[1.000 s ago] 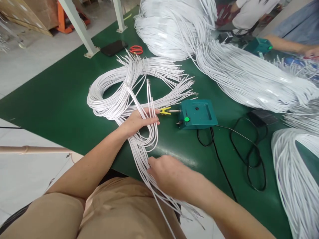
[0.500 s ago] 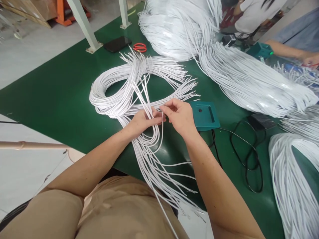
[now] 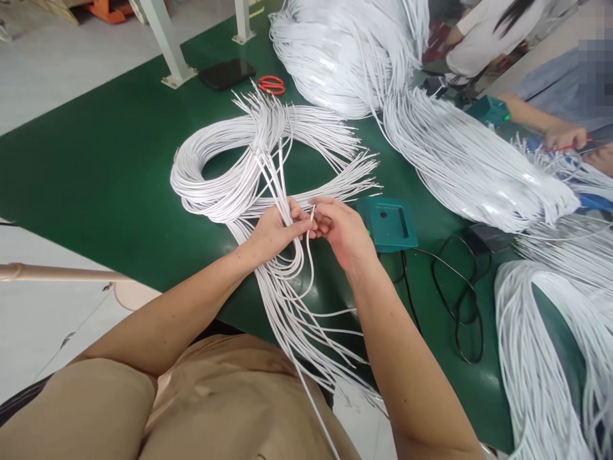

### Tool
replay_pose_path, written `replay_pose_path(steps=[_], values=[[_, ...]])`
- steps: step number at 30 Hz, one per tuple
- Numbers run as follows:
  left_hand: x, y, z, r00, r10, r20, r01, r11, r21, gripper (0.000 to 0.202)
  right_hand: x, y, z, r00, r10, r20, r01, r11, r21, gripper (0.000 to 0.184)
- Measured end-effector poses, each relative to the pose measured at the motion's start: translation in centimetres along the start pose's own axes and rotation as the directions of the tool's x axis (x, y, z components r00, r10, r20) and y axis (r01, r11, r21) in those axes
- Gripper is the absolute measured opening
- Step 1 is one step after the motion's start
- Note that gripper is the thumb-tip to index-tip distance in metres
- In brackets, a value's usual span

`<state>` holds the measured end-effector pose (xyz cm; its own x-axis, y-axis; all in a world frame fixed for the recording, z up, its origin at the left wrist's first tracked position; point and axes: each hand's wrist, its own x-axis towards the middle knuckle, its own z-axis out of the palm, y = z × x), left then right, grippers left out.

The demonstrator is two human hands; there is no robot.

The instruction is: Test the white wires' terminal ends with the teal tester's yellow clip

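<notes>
My left hand [image 3: 272,231] is closed around a few white cables that stand up from a big coil of white cables [image 3: 230,172] on the green table [image 3: 110,160]. My right hand [image 3: 338,231] pinches the end of a single white cable [image 3: 310,255] right beside the left fingers. Just behind the right hand sits a small teal machine [image 3: 389,222] with a black cord. More cable ends hang over the table edge toward my lap.
Large heaps of white cables [image 3: 345,51] fill the far side and the right edge [image 3: 541,358]. A black phone [image 3: 227,73] and red scissors [image 3: 271,84] lie at the back. A black cord [image 3: 454,300] loops on the right. Other people's hands [image 3: 565,135] work at the far right.
My right hand rose from the cables near the table edge up to my left hand and took hold of one cable end. It hides the yellow tip at the machine.
</notes>
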<state>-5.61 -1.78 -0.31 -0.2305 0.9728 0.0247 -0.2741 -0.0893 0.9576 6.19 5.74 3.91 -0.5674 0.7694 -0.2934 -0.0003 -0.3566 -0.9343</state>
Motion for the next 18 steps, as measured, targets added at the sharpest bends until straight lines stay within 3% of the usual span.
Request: replay_pose_path(steps=[2,7,13,18], values=[[-0.1,0.1,0.1,0.999,-0.006,0.035,0.006,1.000,-0.004,0.039,-0.1,-0.5,0.2,0.998,-0.056,-0.013,0.055,0.995,-0.078,0.016],[-0.2,0.4,0.1,0.999,-0.011,0.036,0.011,1.000,-0.005,0.038,-0.3,-1.0,-0.2,0.996,-0.086,0.003,0.084,0.972,-0.221,0.014],[-0.3,0.1,0.1,1.000,-0.015,-0.008,0.015,1.000,0.001,0.034,-0.7,-0.4,-1.4,0.991,-0.137,-0.005,0.131,0.958,-0.257,0.018],[-0.2,-0.1,0.0,1.000,0.024,-0.018,-0.023,1.000,0.019,0.028,-1.3,-1.3,-1.1,0.996,-0.077,-0.052,0.048,0.909,-0.414,0.014]])
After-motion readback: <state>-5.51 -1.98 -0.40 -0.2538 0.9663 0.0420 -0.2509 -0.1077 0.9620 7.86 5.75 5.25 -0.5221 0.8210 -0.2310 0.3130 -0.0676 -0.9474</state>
